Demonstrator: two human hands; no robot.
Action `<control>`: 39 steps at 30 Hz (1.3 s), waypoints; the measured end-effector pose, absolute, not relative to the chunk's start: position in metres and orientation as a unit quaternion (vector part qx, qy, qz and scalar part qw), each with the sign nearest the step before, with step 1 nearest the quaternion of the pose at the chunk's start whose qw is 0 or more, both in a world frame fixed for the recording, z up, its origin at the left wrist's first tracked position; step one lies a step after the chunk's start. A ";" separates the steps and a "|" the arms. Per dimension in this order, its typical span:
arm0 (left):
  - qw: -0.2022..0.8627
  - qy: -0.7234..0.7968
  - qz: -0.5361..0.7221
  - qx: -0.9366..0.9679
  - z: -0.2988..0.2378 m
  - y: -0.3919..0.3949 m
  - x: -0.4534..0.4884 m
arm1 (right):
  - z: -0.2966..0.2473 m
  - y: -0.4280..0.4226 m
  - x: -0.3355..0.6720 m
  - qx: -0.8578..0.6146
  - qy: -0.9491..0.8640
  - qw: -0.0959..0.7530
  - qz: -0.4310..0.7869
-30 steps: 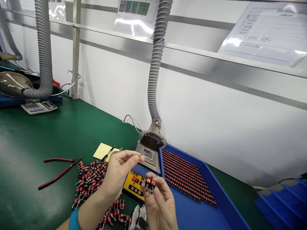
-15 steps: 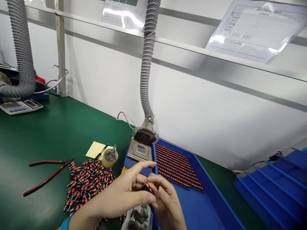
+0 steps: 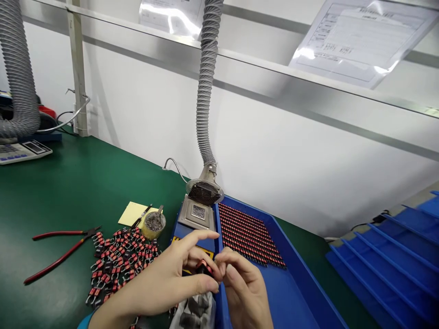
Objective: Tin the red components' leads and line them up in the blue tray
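- while the two hands meet over the near end of the work place, the left hand (image 3: pixel 174 269) has its fingers bent around one small red-and-black part (image 3: pixel 205 266), and its thumb and one finger are stretched forward.
- the right hand (image 3: pixel 245 285) has its fingertips drawn together just beside this part, touching the left fingers; if it also grips the part, i cannot tell.
- under the hands, a white bag (image 3: pixel 207 322) with dark grey lumps is partly hidden.
- behind the hands, a yellow panel (image 3: pixel 176 241) shows only in small pieces, and beyond it is a metal plate (image 3: pixel 185 214) with a shiny square surface.
- to the right, a blue tray (image 3: pixel 288 288) carries many rows of similar red-and-black parts (image 3: pixel 252 233) at its far end.
- to the left, a loose pile of parts (image 3: pixel 115 260) lies on the green table (image 3: pixel 85 183).
- near the pile are red-handled pliers (image 3: pixel 56 266), standing open, a small cup (image 3: pixel 152 228) with grey content, a pen (image 3: pixel 141 216) and yellow paper (image 3: pixel 128 213).
- above the plate, a round hood (image 3: pixel 206 193) hangs from a grey ribbed hose (image 3: pixel 205 100).
- farther away are a calculator (image 3: pixel 25 151) at left and blue trays (image 3: pixel 387 269) at right.
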State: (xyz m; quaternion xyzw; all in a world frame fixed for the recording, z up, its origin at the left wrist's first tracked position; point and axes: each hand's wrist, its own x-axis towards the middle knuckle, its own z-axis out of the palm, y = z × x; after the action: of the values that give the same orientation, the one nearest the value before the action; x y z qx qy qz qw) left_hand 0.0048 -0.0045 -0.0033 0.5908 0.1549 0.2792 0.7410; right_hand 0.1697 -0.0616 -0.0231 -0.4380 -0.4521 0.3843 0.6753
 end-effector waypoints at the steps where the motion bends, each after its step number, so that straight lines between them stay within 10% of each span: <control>1: 0.742 0.159 0.274 0.590 -0.003 -0.005 0.005 | -0.025 -0.061 0.167 -0.440 -0.453 0.674 0.384; 26: 0.744 0.114 0.299 0.587 -0.002 -0.011 0.008 | -0.024 -0.061 0.154 -0.386 -0.430 0.706 0.410; 39: 0.647 0.215 0.311 0.662 0.008 -0.012 0.007 | -0.031 -0.066 0.156 -0.464 -0.545 0.671 0.192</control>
State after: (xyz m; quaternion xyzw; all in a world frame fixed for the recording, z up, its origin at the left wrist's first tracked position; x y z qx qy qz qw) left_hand 0.0072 -0.0121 0.0077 0.6623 0.2153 0.3113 0.6466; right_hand 0.1565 -0.0664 -0.0308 -0.4642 -0.5448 0.1925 0.6713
